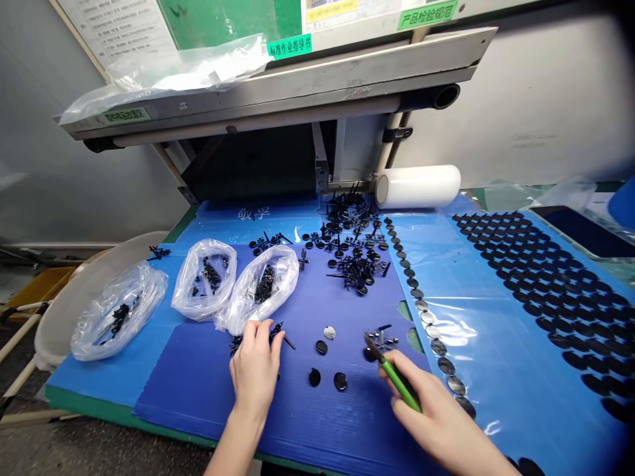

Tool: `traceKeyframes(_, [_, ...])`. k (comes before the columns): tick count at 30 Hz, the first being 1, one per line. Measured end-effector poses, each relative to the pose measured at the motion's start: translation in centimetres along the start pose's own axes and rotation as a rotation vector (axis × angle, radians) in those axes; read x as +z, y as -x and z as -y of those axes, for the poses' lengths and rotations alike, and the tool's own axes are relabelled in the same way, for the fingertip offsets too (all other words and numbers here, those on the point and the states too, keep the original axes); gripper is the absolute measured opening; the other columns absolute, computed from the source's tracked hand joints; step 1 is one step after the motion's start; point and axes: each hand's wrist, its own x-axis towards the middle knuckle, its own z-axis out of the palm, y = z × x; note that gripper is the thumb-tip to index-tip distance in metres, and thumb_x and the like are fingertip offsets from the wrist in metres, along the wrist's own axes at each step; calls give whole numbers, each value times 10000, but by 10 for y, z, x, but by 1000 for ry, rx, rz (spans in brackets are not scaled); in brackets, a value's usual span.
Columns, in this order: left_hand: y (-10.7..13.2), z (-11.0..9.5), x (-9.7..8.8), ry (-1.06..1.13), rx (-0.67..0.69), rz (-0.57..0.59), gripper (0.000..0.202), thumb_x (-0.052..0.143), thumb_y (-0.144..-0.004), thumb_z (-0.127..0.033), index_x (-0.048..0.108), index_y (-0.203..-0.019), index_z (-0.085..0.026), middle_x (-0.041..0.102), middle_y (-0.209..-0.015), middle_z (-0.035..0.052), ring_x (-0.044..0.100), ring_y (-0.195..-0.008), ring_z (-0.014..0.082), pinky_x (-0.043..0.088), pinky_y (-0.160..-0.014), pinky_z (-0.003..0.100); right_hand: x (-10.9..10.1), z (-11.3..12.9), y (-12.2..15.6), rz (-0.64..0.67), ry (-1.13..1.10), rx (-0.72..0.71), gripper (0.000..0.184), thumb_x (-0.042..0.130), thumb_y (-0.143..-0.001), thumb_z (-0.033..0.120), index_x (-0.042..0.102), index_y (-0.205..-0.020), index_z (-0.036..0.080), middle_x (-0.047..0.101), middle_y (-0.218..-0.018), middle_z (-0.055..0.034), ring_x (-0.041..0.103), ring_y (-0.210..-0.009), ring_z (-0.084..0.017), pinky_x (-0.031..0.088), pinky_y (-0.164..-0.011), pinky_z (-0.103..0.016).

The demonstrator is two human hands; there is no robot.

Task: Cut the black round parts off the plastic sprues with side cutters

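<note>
While right hand (pixel 436 410) holds knife (pixel 399 383), left arm (pixel 233 443) crosses board edge (pixel 149 421)

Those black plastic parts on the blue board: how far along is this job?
Looks done: three clear plastic bags hold black parts, and rows of black discs lie on the sheet at right. In hand: the right hand holds a green-handled knife at a small cluster; the left hand touches more parts. Left: a loose heap of black parts on the blue board.

Plastic bags (pixel 188 284) blur the black parts (pixel 212 274) inside.
</note>
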Motion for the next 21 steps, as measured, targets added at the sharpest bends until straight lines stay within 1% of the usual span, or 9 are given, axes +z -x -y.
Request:
traceKeyframes(3, [-4, -6, -8, 36, 10, 13, 66, 552, -737, -248, 598, -780, -227, 566, -807, 20, 492, -662, 159, 320, -612, 233, 9, 18, -5, 65, -110, -17, 57, 391, -775, 186, 378, -810, 229, 513, -756, -5, 515, -688, -192, 415, -647, -325])
traceKeyframes(5, [3, -17, -13, 118, -33, 42, 77, 555, -735, -277, 573, -780, -217, 569, -747, 14, 505, -624, 148, 360, -602, 229, 17, 30, -7, 89, -210, -29, 79, 423, -801, 221, 384, -870, 229, 497, -745, 4, 508, -672, -176, 424, -638, -303])
traceKeyframes(6, [8, -23, -15, 214, -99, 87, 97, 554, -735, -291, 555, -789, -209, 566, -689, 7, 508, -582, 140, 380, -576, 226, 21, 34, -8, 87, -274, -49, 129, 441, -803, 226, 382, -919, 229, 486, -742, 7, 508, -680, -173, 430, -643, -295])
traceKeyframes(8, [20, -36, -17, 503, -277, 208, 128, 552, -736, -295, 518, -800, -190, 555, -597, -9, 523, -531, 132, 419, -534, 220, 29, 41, -10, 50, -411, -122, 226, 462, -807, 230, 358, -1008, 231, 474, -787, 1, 507, -700, -165, 438, -666, -287])
traceKeyframes(10, [32, -47, -17, 786, -424, 308, 145, 572, -721, -274, 498, -789, -170, 569, -588, -6, 549, -527, 130, 455, -536, 226, 35, 44, -13, -34, -498, -200, 220, 464, -818, 228, 356, -1009, 241, 474, -887, -15, 504, -723, -155, 434, -697, -283])
traceKeyframes(13, [44, -55, -14, 979, -495, 367, 178, 634, -667, -232, 486, -725, -152, 589, -625, 9, 585, -558, 141, 488, -551, 242, 36, 47, -17, -130, -452, -274, 121, 457, -827, 194, 395, -915, 247, 484, -908, -6, 498, -755, -153, 411, -719, -280])
traceKeyframes(15, [49, -55, -13, 1049, -537, 422, 206, 662, -641, -211, 475, -702, -150, 592, -629, 14, 601, -573, 152, 497, -556, 251, 30, 50, -20, -91, -383, -313, 103, 452, -826, 162, 407, -878, 238, 492, -841, 7, 500, -757, -154, 405, -710, -271])
traceKeyframes(17, [53, -50, -13, 1099, -568, 497, 229, 683, -626, -210, 471, -688, -148, 598, -640, 24, 612, -598, 161, 496, -573, 251, 22, 53, -23, -12, -336, -327, 101, 451, -823, 141, 413, -861, 227, 493, -795, 15, 504, -732, -148, 413, -686, -258])
traceKeyframes(21, [55, -36, -18, 1150, -579, 714, 348, 758, -531, -275, 507, -729, -140, 598, -686, 49, 613, -656, 185, 485, -598, 263, 6, 59, -26, 156, -286, -343, 126, 465, -805, 102, 431, -853, 213, 515, -763, 21, 510, -689, -137, 427, -642, -238])
